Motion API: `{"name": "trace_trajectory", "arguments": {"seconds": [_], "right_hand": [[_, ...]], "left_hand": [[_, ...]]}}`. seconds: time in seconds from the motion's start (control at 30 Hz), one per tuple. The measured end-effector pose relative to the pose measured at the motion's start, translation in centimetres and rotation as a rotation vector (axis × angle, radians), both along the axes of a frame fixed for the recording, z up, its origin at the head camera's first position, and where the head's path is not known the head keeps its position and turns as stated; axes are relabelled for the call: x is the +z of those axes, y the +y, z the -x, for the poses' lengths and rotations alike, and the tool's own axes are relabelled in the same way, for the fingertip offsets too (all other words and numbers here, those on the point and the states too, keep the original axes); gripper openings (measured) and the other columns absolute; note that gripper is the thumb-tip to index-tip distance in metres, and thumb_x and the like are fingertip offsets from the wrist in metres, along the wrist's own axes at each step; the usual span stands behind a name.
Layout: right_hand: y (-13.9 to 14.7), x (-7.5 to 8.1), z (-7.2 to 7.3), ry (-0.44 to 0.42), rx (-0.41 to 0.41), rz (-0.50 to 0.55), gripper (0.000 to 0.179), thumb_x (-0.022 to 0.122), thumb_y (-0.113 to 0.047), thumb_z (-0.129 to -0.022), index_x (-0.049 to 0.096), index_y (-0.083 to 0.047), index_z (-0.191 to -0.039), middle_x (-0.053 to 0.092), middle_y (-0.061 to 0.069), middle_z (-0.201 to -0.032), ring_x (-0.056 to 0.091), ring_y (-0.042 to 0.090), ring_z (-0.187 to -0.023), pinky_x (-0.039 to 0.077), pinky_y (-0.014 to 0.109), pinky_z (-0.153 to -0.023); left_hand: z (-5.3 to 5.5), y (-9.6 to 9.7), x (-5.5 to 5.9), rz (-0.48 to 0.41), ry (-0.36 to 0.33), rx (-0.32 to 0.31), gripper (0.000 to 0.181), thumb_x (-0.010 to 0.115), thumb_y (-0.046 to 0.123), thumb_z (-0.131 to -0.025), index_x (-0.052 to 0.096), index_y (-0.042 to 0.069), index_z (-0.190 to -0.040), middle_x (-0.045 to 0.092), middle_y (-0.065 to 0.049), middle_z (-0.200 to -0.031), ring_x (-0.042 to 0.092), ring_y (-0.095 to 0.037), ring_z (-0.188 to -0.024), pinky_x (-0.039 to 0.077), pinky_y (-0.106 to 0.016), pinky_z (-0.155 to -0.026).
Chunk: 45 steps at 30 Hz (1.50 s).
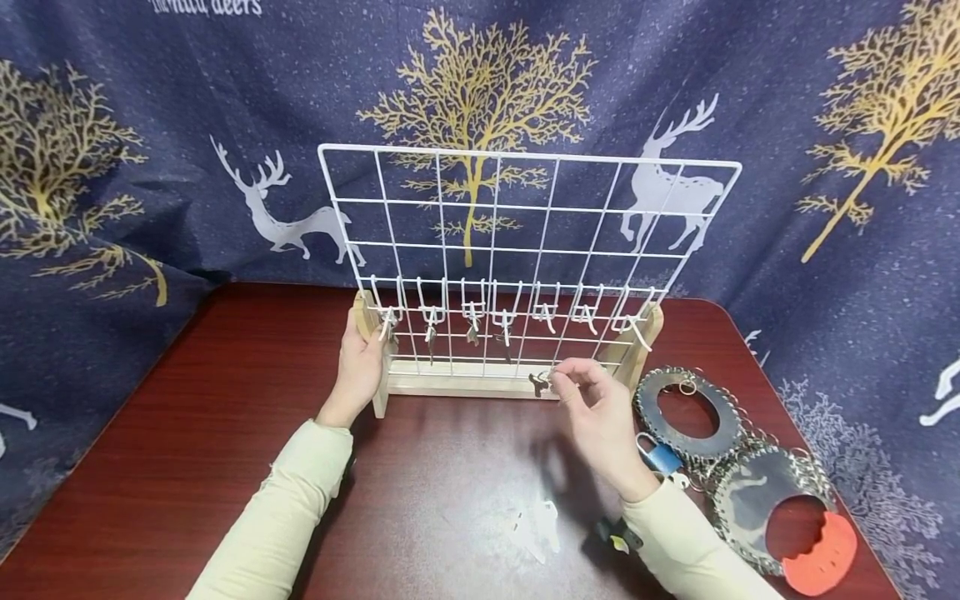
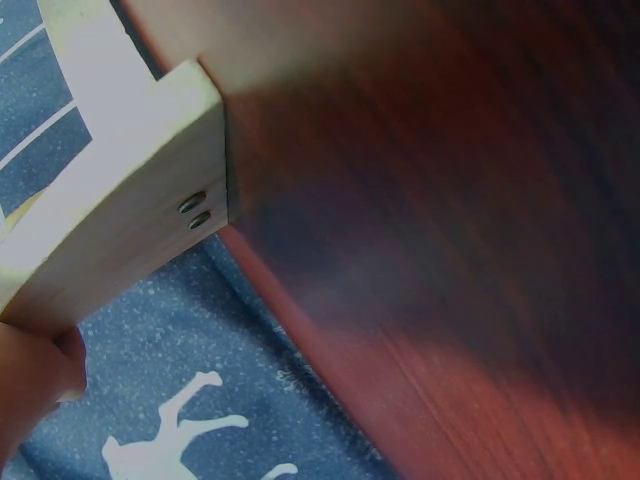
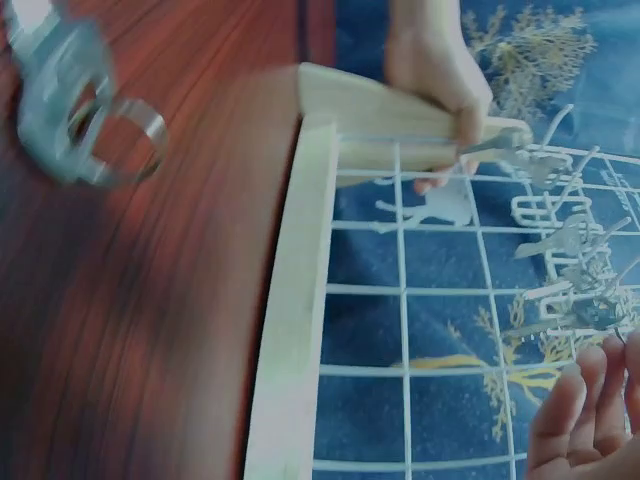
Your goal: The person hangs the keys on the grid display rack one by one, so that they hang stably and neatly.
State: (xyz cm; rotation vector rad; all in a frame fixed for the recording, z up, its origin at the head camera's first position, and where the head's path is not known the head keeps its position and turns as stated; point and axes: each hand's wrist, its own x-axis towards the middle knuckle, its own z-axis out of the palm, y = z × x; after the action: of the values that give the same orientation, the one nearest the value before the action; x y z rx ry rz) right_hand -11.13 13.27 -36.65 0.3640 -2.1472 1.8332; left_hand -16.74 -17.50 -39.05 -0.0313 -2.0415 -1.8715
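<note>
A white wire grid rack point(image 1: 525, 204) stands on a wooden base point(image 1: 450, 385). My left hand point(image 1: 360, 367) grips the rack's left wooden side piece point(image 2: 120, 220); part of that hand point(image 2: 35, 375) shows at the left wrist view's edge. My right hand point(image 1: 600, 417) pinches a small ring with a dark key point(image 1: 538, 383) in front of the base's right half. White hooks point(image 1: 546, 312) line the grid's lower part. Keys point(image 1: 472, 335) hang from the hooks on the left side. In the right wrist view, my right fingertips point(image 3: 590, 400) overlap the hanging keys point(image 3: 560, 240).
On the table's right lie two flat grey rings point(image 1: 688, 414) edged with small metal links, a red toothed piece point(image 1: 821, 554) and a blue padlock point(image 1: 660, 457). A blurred metal key with a ring point(image 3: 75, 100) appears in the right wrist view. Patterned dark cloth point(image 1: 480, 75) hangs behind.
</note>
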Motion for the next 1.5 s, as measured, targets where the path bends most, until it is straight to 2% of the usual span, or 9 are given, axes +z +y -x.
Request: {"name": "trace_trajectory", "arguments": {"seconds": [0.13,0.3,0.57,0.8,0.9,1.07,1.23,1.33,1.5], "right_hand": [[-0.2,0.6,0.1,-0.033,-0.009,0.087,0.009,0.064,-0.001,-0.092,0.064,0.005,-0.098,0.064,0.014,-0.081,0.060,0.016,-0.066,0.052,0.023,-0.059],[-0.5,1.1,0.2,-0.094,-0.004,0.164,0.014,0.064,-0.006,-0.093,0.063,0.006,-0.101,0.066,0.009,-0.084,0.063,0.019,-0.074,0.056,0.027,-0.062],[-0.8,1.5,0.4,-0.127,-0.011,0.271,0.016,0.062,-0.001,-0.093,0.061,0.010,-0.105,0.067,0.000,-0.084,0.061,0.011,-0.071,0.055,0.027,-0.062],[-1.2,2.0,0.3,-0.146,0.008,0.409,0.008,0.062,-0.002,-0.093,0.065,0.000,-0.101,0.068,0.001,-0.086,0.062,0.012,-0.074,0.055,0.025,-0.064],[-1.3,2.1,0.3,-0.143,0.012,0.456,0.007,0.062,-0.002,-0.093,0.066,-0.004,-0.099,0.068,0.002,-0.086,0.063,0.013,-0.075,0.055,0.026,-0.066],[-1.6,2.3,0.5,-0.133,0.010,0.503,0.008,0.061,-0.002,-0.094,0.066,-0.008,-0.095,0.068,0.001,-0.084,0.062,0.012,-0.074,0.054,0.025,-0.069],[-1.7,2.4,0.6,-0.133,0.019,0.538,0.010,0.060,-0.001,-0.095,0.066,-0.009,-0.095,0.069,0.001,-0.085,0.063,0.011,-0.077,0.054,0.026,-0.072],[-1.8,2.4,0.6,-0.136,0.020,0.543,0.011,0.059,-0.001,-0.095,0.066,-0.010,-0.094,0.069,0.001,-0.085,0.064,0.011,-0.078,0.054,0.025,-0.072],[-1.9,2.5,0.7,-0.145,0.019,0.552,0.012,0.060,-0.001,-0.094,0.066,-0.011,-0.094,0.069,0.000,-0.083,0.063,0.011,-0.075,0.053,0.024,-0.071]], "left_hand": [[0.0,0.0,0.0,-0.027,0.009,-0.011,0.046,0.040,-0.002,-0.100,0.031,0.002,-0.144,0.052,-0.010,-0.103,0.056,-0.028,-0.081,0.054,-0.029,-0.068],[0.1,-0.1,-0.1,0.014,0.006,0.011,0.046,0.040,-0.003,-0.099,0.031,0.000,-0.144,0.053,-0.013,-0.104,0.057,-0.018,-0.082,0.054,-0.028,-0.072],[0.1,-0.1,-0.1,0.011,0.001,0.003,0.040,0.040,-0.001,-0.100,0.034,-0.001,-0.140,0.053,-0.013,-0.104,0.057,-0.027,-0.085,0.054,-0.030,-0.072],[0.0,0.0,0.0,-0.013,0.002,-0.001,0.044,0.041,-0.001,-0.100,0.033,0.003,-0.143,0.053,-0.010,-0.104,0.057,-0.029,-0.082,0.055,-0.030,-0.069],[0.0,0.0,0.0,-0.008,-0.001,0.001,0.043,0.041,0.000,-0.101,0.033,0.003,-0.143,0.053,-0.011,-0.105,0.057,-0.023,-0.082,0.054,-0.029,-0.070],[0.1,0.2,0.1,-0.011,0.005,0.001,0.038,0.041,-0.002,-0.100,0.035,-0.001,-0.138,0.053,-0.014,-0.103,0.056,-0.013,-0.078,0.053,-0.024,-0.068],[0.0,0.1,0.3,0.037,-0.022,0.021,0.034,0.041,0.000,-0.100,0.037,-0.002,-0.133,0.055,-0.019,-0.106,0.058,-0.026,-0.086,0.054,-0.032,-0.075],[0.0,0.1,0.4,0.051,-0.033,0.028,0.035,0.042,0.000,-0.100,0.037,-0.002,-0.135,0.056,-0.018,-0.108,0.058,-0.029,-0.090,0.054,-0.034,-0.078],[0.0,0.1,0.1,0.019,-0.019,0.019,0.041,0.041,-0.001,-0.099,0.034,-0.001,-0.140,0.054,-0.016,-0.109,0.057,-0.017,-0.084,0.054,-0.027,-0.073]]}}
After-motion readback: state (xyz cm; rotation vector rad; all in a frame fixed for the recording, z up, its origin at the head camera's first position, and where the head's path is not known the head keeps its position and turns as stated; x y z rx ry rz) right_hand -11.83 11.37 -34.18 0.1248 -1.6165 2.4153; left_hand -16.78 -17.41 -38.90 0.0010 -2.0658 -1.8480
